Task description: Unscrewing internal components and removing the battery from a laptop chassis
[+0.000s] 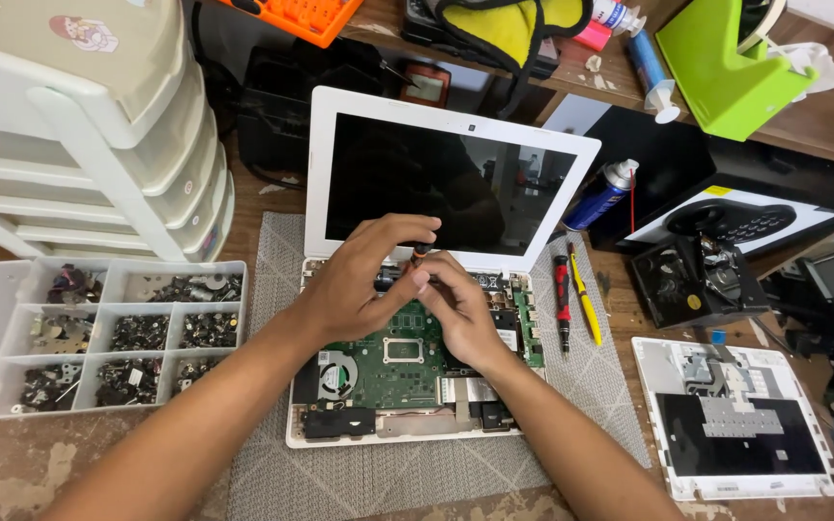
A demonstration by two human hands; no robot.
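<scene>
Over the open laptop: both hands meet above the hinge end of its bared base, just in front of the dark screen.
Landmark: white laptop, lid up, keyboard cover off, green board and fan exposed, lying on a grey woven mat.
Left hand: fingers curled around the top of a small screwdriver; grasping it from above, thumb and forefinger pinched on the dark handle.
Right hand: fingertips closed on the lower shaft of the same tool, steadying it just above the board; its tip is hidden behind the fingers.
Tool handling: judged light, thin and stiff, likely to roll or slip in the fingers; best held by the thicker handle end, with a second pinch low on the shaft.
Laptop handling: judged fairly light but fragile with the board bare; safest hold looks to be the white outer edges of the base, not the circuit parts or the lid.
Left of the laptop: clear compartment tray holding dark screws and small parts, with stacked white stools behind it.
Right of the laptop: red-handled driver and yellow tool side by side on the mat's edge; further right, the removed white keyboard cover face down.
Behind the laptop, to the right: blue spray can lying tilted.
</scene>
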